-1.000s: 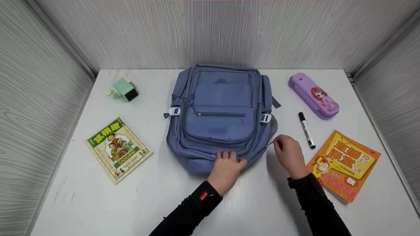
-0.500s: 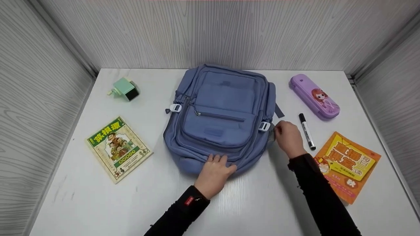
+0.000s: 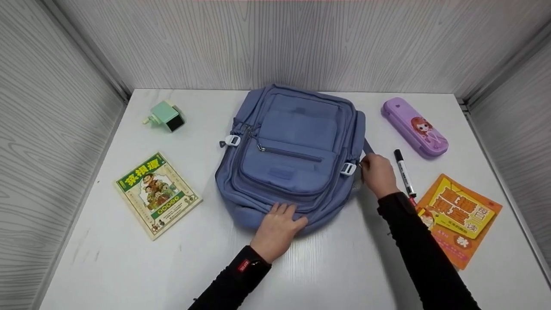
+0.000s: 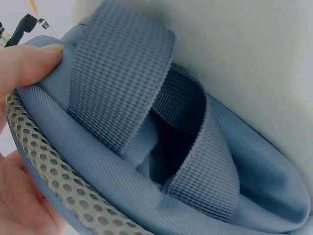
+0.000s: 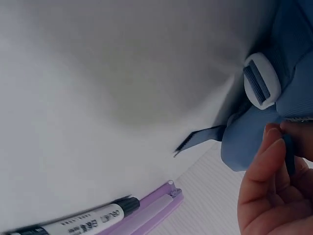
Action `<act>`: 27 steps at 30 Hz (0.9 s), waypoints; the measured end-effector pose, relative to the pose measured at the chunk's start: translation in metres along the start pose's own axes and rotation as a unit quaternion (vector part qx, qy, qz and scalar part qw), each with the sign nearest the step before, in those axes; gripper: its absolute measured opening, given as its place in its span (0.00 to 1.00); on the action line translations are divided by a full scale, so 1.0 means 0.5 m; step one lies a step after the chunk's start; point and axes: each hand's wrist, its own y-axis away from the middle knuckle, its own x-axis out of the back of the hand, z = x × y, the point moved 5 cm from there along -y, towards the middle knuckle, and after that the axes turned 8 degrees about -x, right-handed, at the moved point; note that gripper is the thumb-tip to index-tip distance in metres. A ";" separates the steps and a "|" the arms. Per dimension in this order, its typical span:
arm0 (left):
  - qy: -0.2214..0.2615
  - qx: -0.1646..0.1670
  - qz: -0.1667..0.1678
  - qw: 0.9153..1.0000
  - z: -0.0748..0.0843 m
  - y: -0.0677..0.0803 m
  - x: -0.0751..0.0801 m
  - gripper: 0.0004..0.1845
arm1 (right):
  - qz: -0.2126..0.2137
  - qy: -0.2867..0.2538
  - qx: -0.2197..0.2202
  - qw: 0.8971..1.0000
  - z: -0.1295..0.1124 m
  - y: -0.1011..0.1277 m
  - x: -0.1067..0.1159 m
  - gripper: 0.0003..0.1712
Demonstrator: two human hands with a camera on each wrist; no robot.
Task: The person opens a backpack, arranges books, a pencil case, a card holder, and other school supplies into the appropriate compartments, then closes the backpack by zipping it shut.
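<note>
A blue backpack point(image 3: 301, 125) lies front side up in the middle of the table, slightly turned. My left hand point(image 3: 272, 232) grips its near end, fingers on top. In the left wrist view the thumb presses on the fabric edge beside mesh padding point(image 4: 58, 178) and a looped webbing strap point(image 4: 122, 68). At the backpack's right side, close to a white buckle point(image 3: 348, 168), is my right hand point(image 3: 379, 175). Its thumb and fingers pinch a small blue zipper pull point(image 5: 289, 152), seen in the right wrist view, partly hidden by the fingers.
A purple pencil case point(image 3: 415, 128), a black-capped marker point(image 3: 403, 172) and an orange book point(image 3: 462, 219) lie to the right, the book partly behind the sleeve. On the left are a green book point(image 3: 157, 196) and a mint-green pencil sharpener point(image 3: 165, 115). Grey panels surround the table.
My right hand has moved away from me along the backpack's right side. The backpack has turned slightly clockwise, and my left hand has shifted left with its near end.
</note>
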 end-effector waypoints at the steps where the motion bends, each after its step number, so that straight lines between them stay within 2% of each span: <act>1: 0.000 0.000 0.002 1.000 -0.002 0.001 0.003 0.06 | 0.001 -0.003 0.003 1.000 0.001 0.005 0.001 0.09; 6: 0.014 0.001 -0.007 1.000 -0.017 0.006 0.019 0.25 | 0.010 -0.007 0.018 1.000 -0.008 0.041 0.015 0.13; 8: 0.034 0.004 -0.026 0.999 -0.026 0.009 0.026 0.32 | 0.036 -0.011 0.027 0.999 -0.022 0.061 0.026 0.15; 10: 0.051 0.012 -0.033 0.998 -0.039 0.014 0.034 0.33 | 0.073 -0.021 0.054 0.996 -0.046 0.084 0.037 0.16; 13: 0.068 0.037 -0.025 0.997 -0.067 0.026 0.050 0.32 | 0.113 -0.037 0.141 0.983 -0.096 0.127 0.044 0.16; 16: 0.061 0.079 0.011 0.995 -0.110 0.047 0.072 0.29 | 0.098 -0.037 0.242 0.965 -0.147 0.172 0.037 0.18; 19: 0.039 0.138 0.048 0.989 -0.164 0.080 0.095 0.25 | 0.062 -0.029 0.308 0.949 -0.183 0.214 0.021 0.20; 21: 0.023 0.186 0.073 0.980 -0.206 0.111 0.111 0.22 | 0.041 -0.021 0.333 0.942 -0.197 0.236 0.010 0.21; 23: 0.011 0.247 0.084 0.965 -0.250 0.149 0.126 0.20 | 0.021 -0.012 0.347 0.938 -0.207 0.253 -0.002 0.21; 25: 0.010 0.319 0.076 0.945 -0.295 0.192 0.138 0.19 | 0.007 0.001 0.355 0.935 -0.213 0.265 -0.014 0.21; 27: 0.017 0.399 0.048 0.915 -0.338 0.239 0.146 0.20 | -0.001 0.014 0.360 0.933 -0.217 0.274 -0.024 0.21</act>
